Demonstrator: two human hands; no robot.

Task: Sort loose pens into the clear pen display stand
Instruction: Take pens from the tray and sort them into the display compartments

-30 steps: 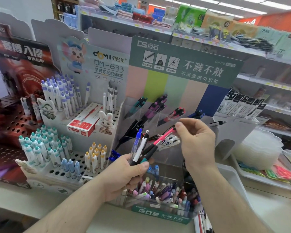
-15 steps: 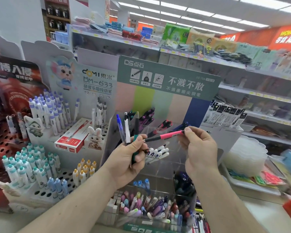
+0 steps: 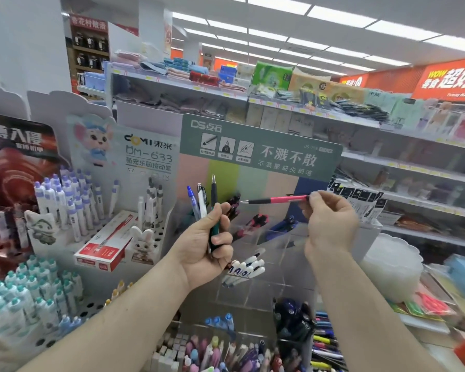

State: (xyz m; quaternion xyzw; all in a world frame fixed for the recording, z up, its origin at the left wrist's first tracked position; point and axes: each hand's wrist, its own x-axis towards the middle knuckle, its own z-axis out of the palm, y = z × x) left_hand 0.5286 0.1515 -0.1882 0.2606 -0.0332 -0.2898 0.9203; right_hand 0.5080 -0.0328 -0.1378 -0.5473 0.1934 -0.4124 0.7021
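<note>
My left hand (image 3: 204, 244) grips a small bunch of pens (image 3: 202, 201) upright: a blue one, a white one and a dark green one, tips up. My right hand (image 3: 329, 224) pinches a pink pen (image 3: 277, 200) by its clip end and holds it level, its tip pointing left towards the bunch. Behind both hands stands the clear pen display stand (image 3: 285, 253), with tilted compartments that hold pink-and-black pens (image 3: 253, 222), blue pens (image 3: 283, 225) and white pens (image 3: 246, 268).
A green header card (image 3: 261, 146) tops the stand. A white rack of lavender and teal pens (image 3: 65, 208) with a red box (image 3: 105, 244) stands on the left. A clear bin of mixed pens (image 3: 218, 350) lies below. Store shelves (image 3: 414, 181) run along the right.
Both hands have risen in front of the stand. The pink pen has come free of the bunch and moved right, now level. The view has tilted upward.
</note>
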